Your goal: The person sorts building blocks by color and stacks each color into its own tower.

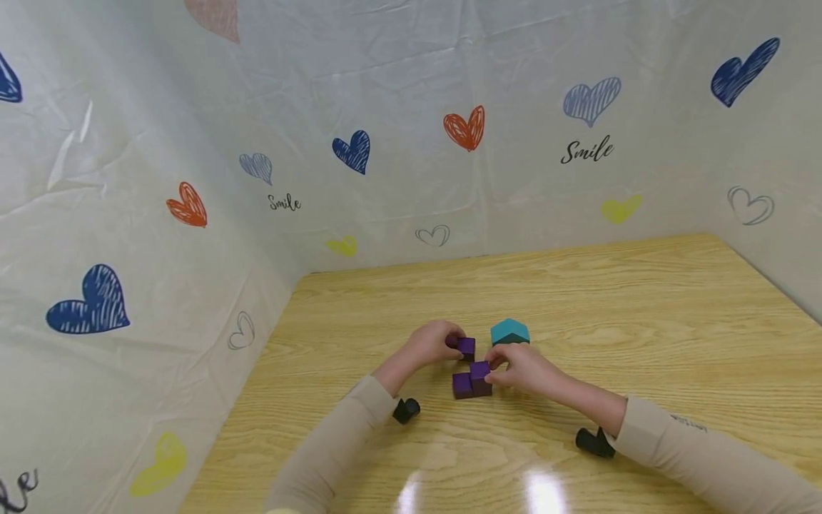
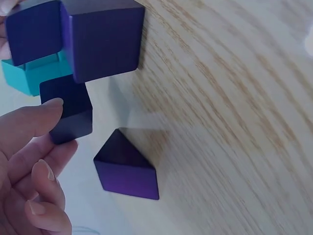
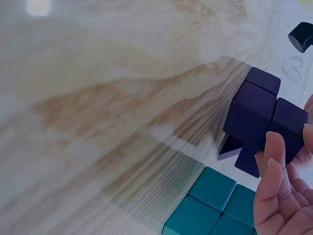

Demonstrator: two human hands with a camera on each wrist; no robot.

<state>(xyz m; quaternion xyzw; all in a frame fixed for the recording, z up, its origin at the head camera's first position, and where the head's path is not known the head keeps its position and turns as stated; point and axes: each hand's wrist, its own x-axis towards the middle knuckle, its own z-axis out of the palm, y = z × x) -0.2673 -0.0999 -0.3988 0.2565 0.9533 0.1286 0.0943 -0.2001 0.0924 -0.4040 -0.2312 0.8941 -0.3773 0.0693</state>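
My left hand (image 1: 432, 343) pinches a small dark purple cube (image 2: 71, 107) between thumb and fingers. To its right, my right hand (image 1: 521, 366) holds a taller purple block (image 1: 480, 378) by its side, fingertips on its faces. A lower purple cube (image 1: 462, 385) sits against that block's left side. The left wrist view has a purple triangular block (image 2: 128, 171) on the table near the left hand, apart from the others. Behind the right hand lies a teal block (image 1: 510, 331); grooves divide its top (image 3: 212, 188) in the right wrist view.
A wooden table (image 1: 359, 300) carries all the blocks. Its back and left edges meet a white sheet (image 1: 398, 86) printed with hearts. Black wrist-worn devices (image 1: 596, 442) hang below both sleeves, near the tabletop.
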